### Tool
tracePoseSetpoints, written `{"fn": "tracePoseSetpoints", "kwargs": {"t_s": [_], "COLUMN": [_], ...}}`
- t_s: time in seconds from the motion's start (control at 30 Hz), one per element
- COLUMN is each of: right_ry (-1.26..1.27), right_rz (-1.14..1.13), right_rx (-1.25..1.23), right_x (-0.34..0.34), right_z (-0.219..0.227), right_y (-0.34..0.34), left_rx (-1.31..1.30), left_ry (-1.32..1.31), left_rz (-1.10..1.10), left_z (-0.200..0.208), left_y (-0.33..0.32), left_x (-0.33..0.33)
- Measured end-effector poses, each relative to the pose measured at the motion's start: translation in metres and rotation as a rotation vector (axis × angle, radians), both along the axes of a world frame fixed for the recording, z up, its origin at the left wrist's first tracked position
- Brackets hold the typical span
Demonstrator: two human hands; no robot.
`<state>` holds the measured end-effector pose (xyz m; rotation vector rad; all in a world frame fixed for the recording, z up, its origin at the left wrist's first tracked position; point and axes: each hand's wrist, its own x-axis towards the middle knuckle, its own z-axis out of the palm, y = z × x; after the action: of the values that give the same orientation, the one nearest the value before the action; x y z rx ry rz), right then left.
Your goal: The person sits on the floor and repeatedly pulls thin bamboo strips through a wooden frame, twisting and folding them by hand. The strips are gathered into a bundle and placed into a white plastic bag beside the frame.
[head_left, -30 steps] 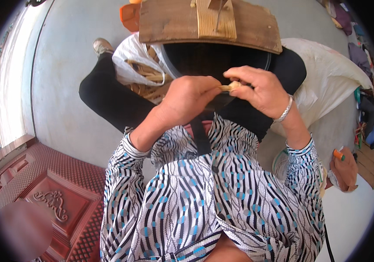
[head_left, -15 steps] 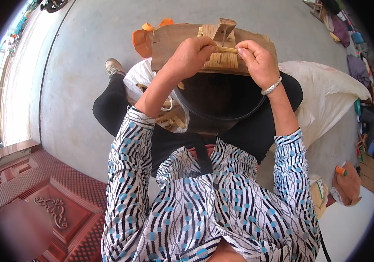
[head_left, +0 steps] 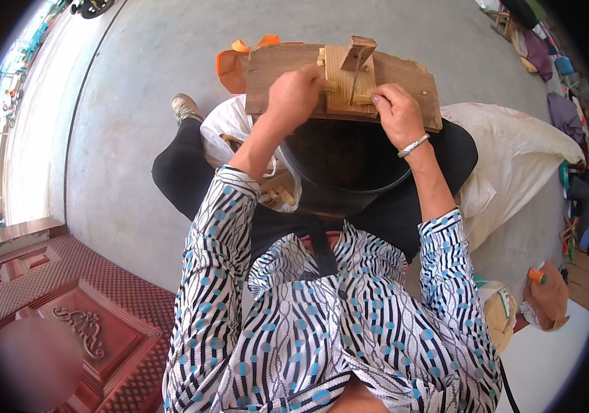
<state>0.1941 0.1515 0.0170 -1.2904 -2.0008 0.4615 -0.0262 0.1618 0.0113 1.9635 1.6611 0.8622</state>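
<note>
A dark wooden board lies across the top of a black bucket between my knees. Fixed on it is a lighter wood block with an upright wooden piece and a thin metal blade slanting down from it. My left hand, left of the blade, is closed on a short pale wooden stick. Right of the blade, my right hand pinches another short stick piece between thumb and fingers. The two pieces look separate.
A white plastic bag with wood pieces sits by my left leg. An orange object lies behind the board. A large whitish sack spreads at my right. A carved red panel is at lower left.
One stick spanned both hands before; now each hand holds a shorter piece, apart at the blade. Both hands have come slightly nearer to me.
</note>
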Motion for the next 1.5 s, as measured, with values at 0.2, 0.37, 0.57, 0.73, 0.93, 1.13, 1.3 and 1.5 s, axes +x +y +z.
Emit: {"fn": "tracePoseSetpoints", "kwargs": {"t_s": [0.2, 0.37, 0.57, 0.73, 0.93, 1.13, 1.3, 1.5], "right_ry": [-0.172, -0.021, 0.295, 0.319, 1.435, 0.526, 0.348, 1.361], "right_rz": [-0.031, -0.052, 0.049, 0.477, 0.639, 0.113, 0.054, 0.330], "right_rx": [0.377, 0.309, -0.215, -0.951, -0.871, -0.485, -0.433, -1.022], "right_x": [-0.010, -0.047, -0.040, -0.031, -0.031, -0.034, -0.034, -0.027], "right_z": [0.023, 0.028, 0.025, 0.020, 0.054, 0.024, 0.004, -0.012], "right_y": [-0.036, -0.050, -0.051, -0.100, -0.112, -0.110, -0.113, -0.117], "left_rx": [-0.015, -0.264, 0.242, 0.143, -0.369, -0.409, -0.289, -0.250], "left_ry": [-0.241, -0.545, 0.124, 0.187, -0.635, -1.027, -0.821, -1.359], "left_rz": [-0.057, -0.121, -0.126, -0.111, -0.093, -0.335, -0.111, 0.020], "left_z": [0.016, 0.033, 0.048, 0.031, 0.010, -0.012, -0.002, 0.009], "left_y": [-0.040, -0.078, -0.095, -0.087, -0.127, -0.172, -0.195, -0.176], "left_x": [0.001, 0.031, 0.012, -0.013, -0.002, 0.013, 0.031, 0.034]}}
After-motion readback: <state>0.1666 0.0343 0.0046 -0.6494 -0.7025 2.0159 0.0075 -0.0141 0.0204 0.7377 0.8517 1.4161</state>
